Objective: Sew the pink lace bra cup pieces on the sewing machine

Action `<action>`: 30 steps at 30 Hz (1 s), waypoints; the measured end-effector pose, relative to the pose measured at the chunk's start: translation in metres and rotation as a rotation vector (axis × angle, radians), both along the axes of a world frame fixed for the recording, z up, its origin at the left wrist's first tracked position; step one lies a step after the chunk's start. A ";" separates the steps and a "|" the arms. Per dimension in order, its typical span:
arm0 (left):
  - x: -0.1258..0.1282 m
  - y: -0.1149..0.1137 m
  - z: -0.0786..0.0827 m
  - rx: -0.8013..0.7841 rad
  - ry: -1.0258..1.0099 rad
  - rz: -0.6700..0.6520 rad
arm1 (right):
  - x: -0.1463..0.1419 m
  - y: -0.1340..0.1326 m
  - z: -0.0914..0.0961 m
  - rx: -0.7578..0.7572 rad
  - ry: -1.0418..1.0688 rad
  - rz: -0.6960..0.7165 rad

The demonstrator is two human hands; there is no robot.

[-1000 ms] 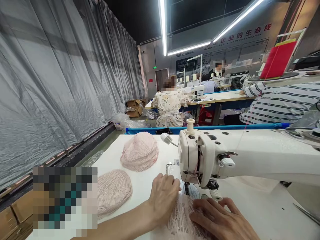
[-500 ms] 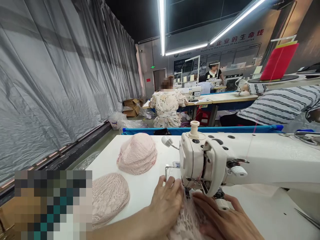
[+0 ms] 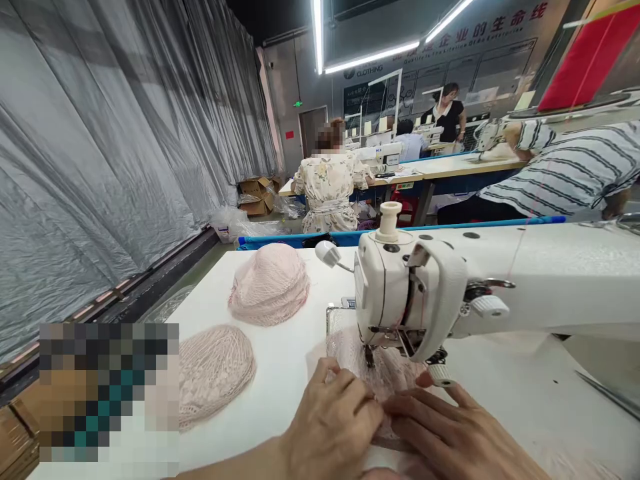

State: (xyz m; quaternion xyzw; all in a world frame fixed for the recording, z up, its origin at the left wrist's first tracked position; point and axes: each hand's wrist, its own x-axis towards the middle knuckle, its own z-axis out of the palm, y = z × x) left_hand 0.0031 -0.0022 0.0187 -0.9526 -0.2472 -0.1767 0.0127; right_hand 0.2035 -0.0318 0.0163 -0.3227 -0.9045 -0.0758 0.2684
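Lace (image 3: 391, 373) lies under the sewing machine (image 3: 383, 293), likely steadied by my left fingers (image 3: 346, 388) and right fingers (image 3: 423, 408); their grip's unclear.

It's two bare hands (image 3: 336, 421) in play | one lace piece (image 3: 394, 369) beneath them | two lace piles (image 3: 270, 287) | one foreground sewing machine (image 3: 547, 283) | one red thread cone (image 3: 587, 63) | three tube lights (image 3: 373, 58) blazing | at least four co-workers (image 3: 327, 190)!

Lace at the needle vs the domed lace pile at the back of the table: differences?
Shape: the lace at the needle lies low and spread; the domed lace pile rises in a rounded mound.
Contact: left hand and right hand rest on the needle lace; no hand touches the pile.
Visibility: hands partly cover the former; the pile's top is uncovered.
Shared: both pale pink.
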 end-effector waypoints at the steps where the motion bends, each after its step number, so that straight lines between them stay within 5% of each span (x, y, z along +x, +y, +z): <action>1: 0.001 -0.003 -0.002 0.037 -0.018 -0.001 | -0.001 -0.001 -0.003 -0.033 0.010 -0.013; 7: 0.008 0.007 -0.007 0.194 -0.167 0.084 | 0.000 -0.001 -0.021 -0.028 0.063 -0.120; 17: 0.016 0.002 -0.012 0.151 -0.184 0.210 | 0.003 0.000 -0.024 -0.049 0.106 -0.142; 30: 0.010 -0.003 -0.012 0.199 -0.278 -0.004 | 0.005 -0.005 -0.009 -0.172 0.112 -0.027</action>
